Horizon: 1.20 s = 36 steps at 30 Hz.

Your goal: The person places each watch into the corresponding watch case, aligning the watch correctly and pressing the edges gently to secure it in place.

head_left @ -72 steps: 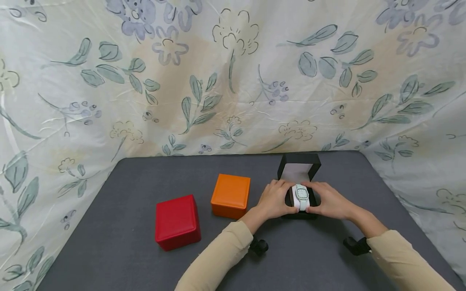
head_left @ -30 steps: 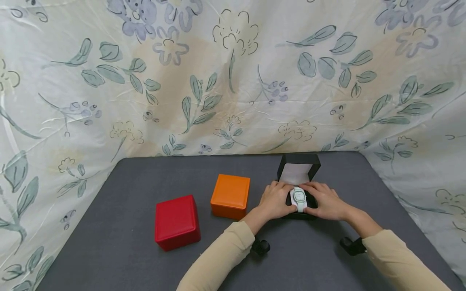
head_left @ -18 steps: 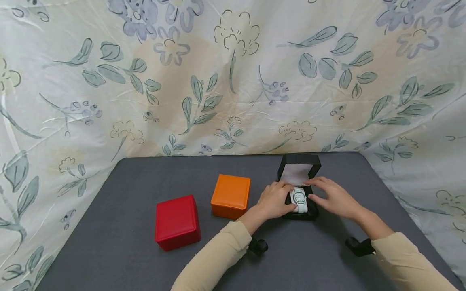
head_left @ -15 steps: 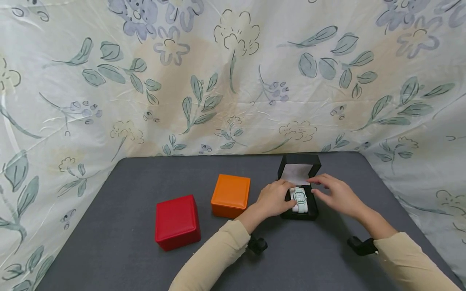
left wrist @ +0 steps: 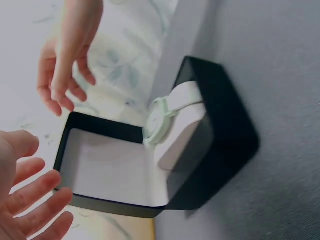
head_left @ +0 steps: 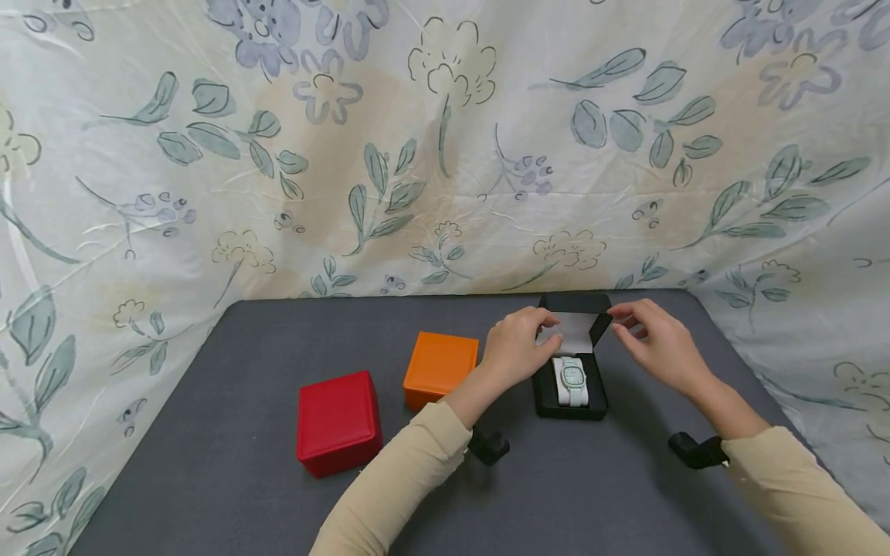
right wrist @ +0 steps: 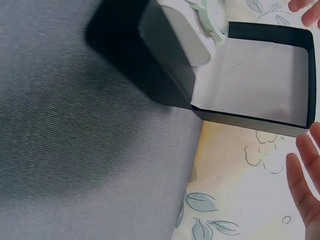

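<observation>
A pale mint-green watch [head_left: 573, 377] sits on a white cushion inside a black watch box [head_left: 572, 413] whose lid [head_left: 574, 332] stands raised. My left hand [head_left: 516, 346] is at the lid's left edge, fingers spread in the left wrist view. At the opposite edge is my right hand [head_left: 657, 344], its fingertips close to the lid's corner; whether they touch it is hard to tell. Neither hand is on the watch. The right wrist view shows the white lid lining [right wrist: 265, 80] and part of the right fingers [right wrist: 302, 185].
An orange box [head_left: 438, 371] and a red box [head_left: 339, 425], both with lids down, stand left of the black one on the dark grey table [head_left: 208, 463]. My left forearm passes in front of the orange box. A floral cloth [head_left: 445, 154] hangs behind the table.
Both hands have let go of the watch on its cushion and moved up and apart to the sides of the raised lid. The watch stays in the black box.
</observation>
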Available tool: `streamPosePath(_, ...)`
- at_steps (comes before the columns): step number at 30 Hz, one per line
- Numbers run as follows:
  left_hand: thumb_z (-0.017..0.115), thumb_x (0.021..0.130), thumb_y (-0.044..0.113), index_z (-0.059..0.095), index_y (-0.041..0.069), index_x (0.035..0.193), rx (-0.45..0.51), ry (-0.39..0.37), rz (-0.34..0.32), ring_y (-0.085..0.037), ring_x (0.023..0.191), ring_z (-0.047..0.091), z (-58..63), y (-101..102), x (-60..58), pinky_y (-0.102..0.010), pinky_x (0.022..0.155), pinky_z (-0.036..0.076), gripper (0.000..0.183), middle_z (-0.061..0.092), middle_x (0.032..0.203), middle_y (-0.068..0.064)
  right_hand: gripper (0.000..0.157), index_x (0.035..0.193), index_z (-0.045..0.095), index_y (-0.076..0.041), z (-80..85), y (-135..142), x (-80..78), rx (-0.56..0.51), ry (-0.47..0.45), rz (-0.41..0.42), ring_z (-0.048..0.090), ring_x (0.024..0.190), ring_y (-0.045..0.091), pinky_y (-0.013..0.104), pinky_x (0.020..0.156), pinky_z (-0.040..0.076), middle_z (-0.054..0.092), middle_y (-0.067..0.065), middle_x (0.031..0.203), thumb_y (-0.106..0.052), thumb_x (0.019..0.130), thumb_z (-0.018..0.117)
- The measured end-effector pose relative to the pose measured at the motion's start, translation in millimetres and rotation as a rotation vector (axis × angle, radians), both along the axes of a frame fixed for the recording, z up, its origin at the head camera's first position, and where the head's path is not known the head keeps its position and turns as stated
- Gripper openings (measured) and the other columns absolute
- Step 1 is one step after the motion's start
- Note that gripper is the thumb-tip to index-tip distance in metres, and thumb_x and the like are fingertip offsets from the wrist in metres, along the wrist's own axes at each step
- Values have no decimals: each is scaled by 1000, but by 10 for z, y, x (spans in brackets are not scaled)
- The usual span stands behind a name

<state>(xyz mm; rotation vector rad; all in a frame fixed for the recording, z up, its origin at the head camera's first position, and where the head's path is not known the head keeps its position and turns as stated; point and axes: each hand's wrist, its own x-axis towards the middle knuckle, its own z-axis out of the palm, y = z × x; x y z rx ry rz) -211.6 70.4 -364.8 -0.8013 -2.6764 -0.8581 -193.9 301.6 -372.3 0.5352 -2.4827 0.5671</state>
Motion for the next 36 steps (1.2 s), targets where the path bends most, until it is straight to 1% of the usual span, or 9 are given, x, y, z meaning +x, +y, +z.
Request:
streamPosePath(5, 59, 89, 34, 65, 21, 107, 110, -13, 50, -10, 90, 60, 78, -14, -95, -21, 69, 47, 23, 64, 103, 8, 35, 117, 56, -3, 52, 29, -79, -11, -34, -40, 59, 84, 24, 42, 63, 51, 55, 12, 104, -7, 83, 66)
streamPosePath(8, 58, 89, 35, 65, 20, 108, 159, -37, 72, -12, 94, 61, 82, -6, -161, -25, 74, 49, 25, 63, 106, 6, 40, 124, 52, -3, 86, 35, -116, -12, -94, -46, 59, 90, 30, 45, 66, 51, 54, 16, 111, -11, 86, 63)
streamPosePath(10, 58, 89, 36, 64, 19, 111, 182, -66, 89, -13, 96, 60, 65, 2, -209, -27, 77, 49, 28, 62, 109, 5, 47, 132, 45, -5, 111, 38, -138, -11, -181, -43, 58, 96, 35, 49, 70, 50, 50, 19, 120, -17, 90, 59)
streamPosePath(13, 58, 89, 37, 62, 17, 117, 214, -120, 105, -15, 101, 59, 33, 8, -269, -31, 82, 48, 34, 61, 115, 3, 56, 144, 29, -8, 153, 40, -178, -11, -356, -43, 55, 105, 41, 55, 78, 46, 40, 24, 134, -28, 96, 49)
streamPosePath(16, 56, 90, 39, 58, 17, 123, 230, -169, 109, -17, 105, 58, 8, 16, -311, -33, 85, 47, 40, 59, 120, 3, 60, 148, 17, -10, 181, 37, -226, -1, -494, -52, 51, 111, 44, 58, 82, 42, 32, 26, 141, -37, 98, 37)
streamPosePath(18, 54, 90, 42, 56, 18, 126, 233, -197, 111, -18, 106, 57, -4, 26, -328, -33, 85, 47, 43, 58, 122, 3, 60, 147, 18, -10, 188, 32, -260, 1, -539, -64, 50, 112, 44, 58, 82, 42, 33, 26, 141, -42, 99, 33)
streamPosePath(21, 52, 91, 45, 54, 19, 128, 234, -234, 119, -17, 107, 56, -17, 50, -346, -34, 85, 48, 46, 57, 125, 3, 60, 145, 26, -10, 185, 31, -290, -13, -564, -79, 54, 107, 42, 52, 76, 47, 42, 26, 136, -46, 98, 31)
streamPosePath(26, 51, 90, 48, 52, 19, 130, 226, -294, 132, -15, 109, 56, -28, 103, -351, -34, 86, 48, 50, 57, 127, 4, 57, 142, 34, -10, 182, 44, -312, -53, -575, -66, 62, 96, 38, 40, 64, 51, 47, 27, 130, -45, 96, 38)
streamPosePath(36, 54, 89, 43, 52, 17, 131, 202, -351, 156, -16, 97, 61, -41, 160, -352, -30, 77, 49, 49, 60, 122, 1, 71, 146, 23, -11, 228, 76, -362, -203, -789, -20, 54, 110, 42, 43, 79, 52, 32, 30, 139, -50, 91, 45)
